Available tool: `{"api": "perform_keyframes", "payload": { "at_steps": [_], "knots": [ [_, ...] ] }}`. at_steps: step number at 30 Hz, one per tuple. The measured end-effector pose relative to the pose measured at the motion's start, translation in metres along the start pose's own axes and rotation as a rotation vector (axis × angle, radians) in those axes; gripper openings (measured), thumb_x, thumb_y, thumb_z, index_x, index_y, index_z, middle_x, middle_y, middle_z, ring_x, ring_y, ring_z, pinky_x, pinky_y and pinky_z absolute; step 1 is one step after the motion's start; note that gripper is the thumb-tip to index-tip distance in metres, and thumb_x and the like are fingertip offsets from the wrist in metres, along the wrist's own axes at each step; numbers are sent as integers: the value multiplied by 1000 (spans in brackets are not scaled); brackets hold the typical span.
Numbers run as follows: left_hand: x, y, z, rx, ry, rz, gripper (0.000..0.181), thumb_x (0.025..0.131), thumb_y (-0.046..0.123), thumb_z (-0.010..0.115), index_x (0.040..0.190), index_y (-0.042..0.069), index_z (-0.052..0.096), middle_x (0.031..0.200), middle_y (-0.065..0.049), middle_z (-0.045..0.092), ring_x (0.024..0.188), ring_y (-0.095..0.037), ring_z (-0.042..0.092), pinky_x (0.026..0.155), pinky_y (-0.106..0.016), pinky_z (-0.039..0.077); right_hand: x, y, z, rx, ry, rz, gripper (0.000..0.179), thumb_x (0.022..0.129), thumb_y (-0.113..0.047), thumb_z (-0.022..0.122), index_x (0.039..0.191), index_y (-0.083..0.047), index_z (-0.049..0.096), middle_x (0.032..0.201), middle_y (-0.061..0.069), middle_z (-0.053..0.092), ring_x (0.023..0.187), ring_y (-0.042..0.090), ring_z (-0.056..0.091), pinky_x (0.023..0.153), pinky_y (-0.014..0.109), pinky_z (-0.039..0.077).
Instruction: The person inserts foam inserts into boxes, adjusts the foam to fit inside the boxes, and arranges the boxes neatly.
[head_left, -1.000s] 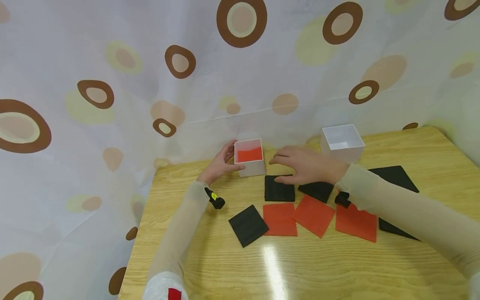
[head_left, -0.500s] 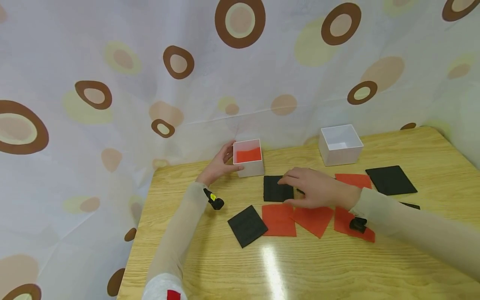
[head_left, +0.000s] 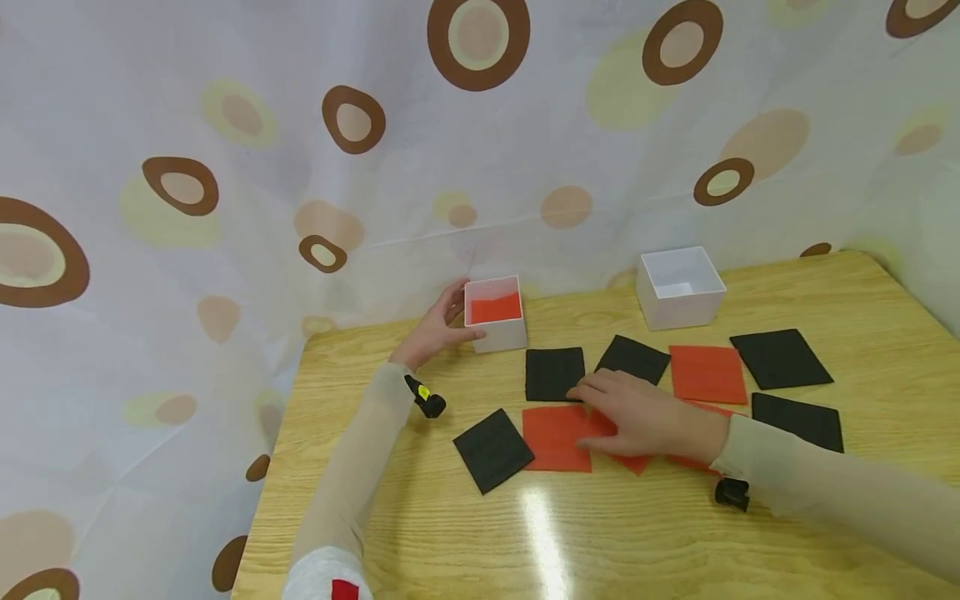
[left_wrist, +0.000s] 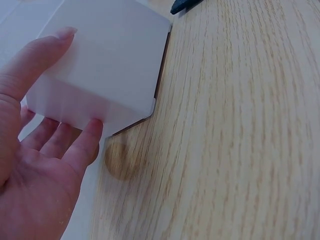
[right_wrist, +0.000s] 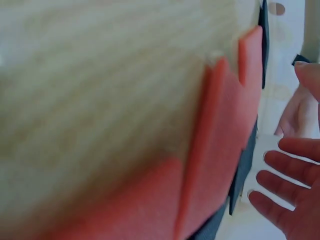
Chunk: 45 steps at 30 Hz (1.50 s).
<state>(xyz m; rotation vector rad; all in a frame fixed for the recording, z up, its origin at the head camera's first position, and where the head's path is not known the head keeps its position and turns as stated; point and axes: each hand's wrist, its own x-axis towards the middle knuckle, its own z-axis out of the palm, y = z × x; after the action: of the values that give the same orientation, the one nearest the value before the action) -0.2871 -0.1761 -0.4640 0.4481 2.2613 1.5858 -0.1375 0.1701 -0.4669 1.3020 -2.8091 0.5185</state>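
My left hand (head_left: 431,335) holds a white square box (head_left: 501,337) at its left side. In the left wrist view its thumb lies on one face and the fingertips on the adjoining face. A red square (head_left: 495,309) shows inside that box. Low over the table hovers my right hand (head_left: 645,418), fingers spread and nothing in them. Beneath it a red foam-like square (head_left: 632,463) is mostly hidden. Another red square (head_left: 551,439) lies by its fingertips, with a black square (head_left: 553,375) just behind. In the right wrist view the fingers (right_wrist: 295,167) look extended.
A second white box (head_left: 678,310) stands at the back right. Other squares lie flat on the wooden table (head_left: 420,533): a black one (head_left: 493,451) at left, a black one (head_left: 633,358) behind my right hand, and several red and black ones to the right. A patterned curtain (head_left: 420,183) hangs behind.
My right hand has moved toward me from beside the left box, down over the red squares in the front row. My left hand stays on its box.
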Motion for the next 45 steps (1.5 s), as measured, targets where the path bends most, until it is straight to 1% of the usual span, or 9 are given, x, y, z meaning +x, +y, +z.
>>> {"api": "perform_keyframes", "payload": {
  "at_steps": [2,8,12,18,24,30,37,41,45],
  "knots": [
    [0,1,-1,2,0,3,101,90,17,84,167,26,18,171,0,25,158,-21,24,125,-38,27,-1,-1,5,-13,-15,10,68,92,-59,73,133,-5,64,125,4,63,110,22,59,97,44,52],
    [1,2,0,10,2,8,101,90,15,84,167,25,19,170,-1,27,158,-20,25,125,-37,27,-4,-7,11,-54,-76,41,82,89,-68,70,139,-4,62,130,8,60,118,27,56,101,48,47],
    [1,1,0,5,-2,7,100,91,14,83,167,25,19,170,-1,27,158,-20,24,125,-38,27,-5,-10,13,-78,-86,40,87,87,-71,70,140,-3,61,132,10,59,121,30,56,102,50,45],
    [0,0,0,2,-6,9,100,91,15,83,167,25,19,170,-1,26,158,-21,24,126,-39,26,-7,-10,18,-129,-101,29,91,86,-73,70,142,-2,60,132,12,59,122,31,56,104,54,46],
    [-1,0,0,-3,-9,4,101,91,15,83,167,24,18,170,-1,26,158,-21,24,125,-38,27,-8,-9,21,-138,-116,21,96,85,-77,67,145,-1,58,137,14,58,125,34,54,106,56,45],
    [-1,1,0,-4,-6,12,101,91,14,83,167,24,18,170,-1,26,158,-21,24,125,-38,27,-6,-8,21,-159,-88,1,95,86,-74,70,144,-1,58,134,13,58,123,32,55,104,52,46],
    [0,0,0,2,-5,13,100,91,14,83,167,23,18,170,-2,26,158,-21,24,125,-38,28,-4,-8,21,-166,-57,-27,92,86,-69,73,143,2,58,127,10,58,116,26,55,99,47,47],
    [-1,1,1,-2,-7,18,100,91,12,82,167,22,17,170,-3,26,158,-23,24,125,-40,27,-4,-8,22,-166,-50,-35,89,87,-67,73,142,2,60,126,10,57,114,26,54,99,46,46],
    [-1,2,1,-3,-7,21,101,91,11,82,167,21,17,170,-4,26,158,-23,24,126,-40,27,-4,-8,22,-156,-35,-32,83,86,-63,74,138,0,60,129,10,57,117,27,55,101,48,46]
  ]
}}
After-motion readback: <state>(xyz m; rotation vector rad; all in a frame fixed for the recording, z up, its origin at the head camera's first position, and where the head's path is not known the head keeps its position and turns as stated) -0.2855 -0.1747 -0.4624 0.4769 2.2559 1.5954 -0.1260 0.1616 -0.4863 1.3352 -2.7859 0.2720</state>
